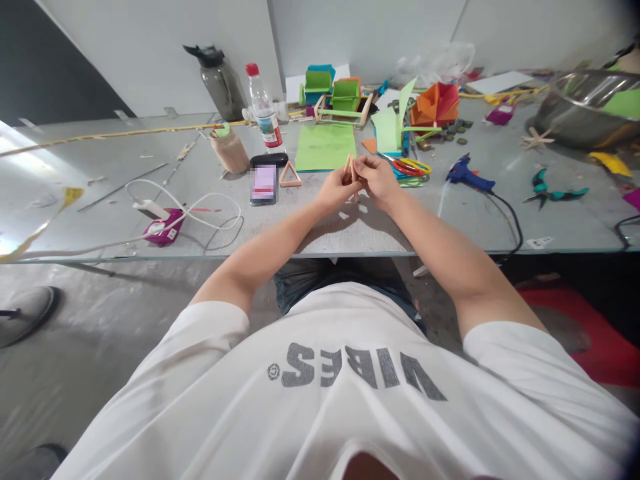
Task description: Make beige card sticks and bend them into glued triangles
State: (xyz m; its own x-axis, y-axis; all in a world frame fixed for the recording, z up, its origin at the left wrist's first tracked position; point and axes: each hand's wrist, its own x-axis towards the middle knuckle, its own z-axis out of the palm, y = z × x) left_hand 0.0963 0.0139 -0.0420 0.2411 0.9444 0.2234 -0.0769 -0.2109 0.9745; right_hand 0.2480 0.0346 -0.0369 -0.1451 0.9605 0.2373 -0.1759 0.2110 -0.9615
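Near the table's front edge, my left hand (336, 189) and my right hand (379, 179) meet, both with fingers closed on a small frame of light wooden sticks (349, 162). Its lower part shows beneath the fingers. To the left lies a wooden triangle (291, 175), flat beside a phone (263, 184). Behind my hands is a green sheet (325, 148). Scissors with red and yellow handles (413, 167) rest just right of my right hand.
A glue gun (470, 175), teal-handled pliers (555, 193) and a metal bowl (575, 110) are at right. At left stand a wooden cup (229, 152), plastic bottle (265, 113) and dark bottle (220, 87), with a purple adapter (164, 228) and cable. Folded paper models (345, 95) stand behind.
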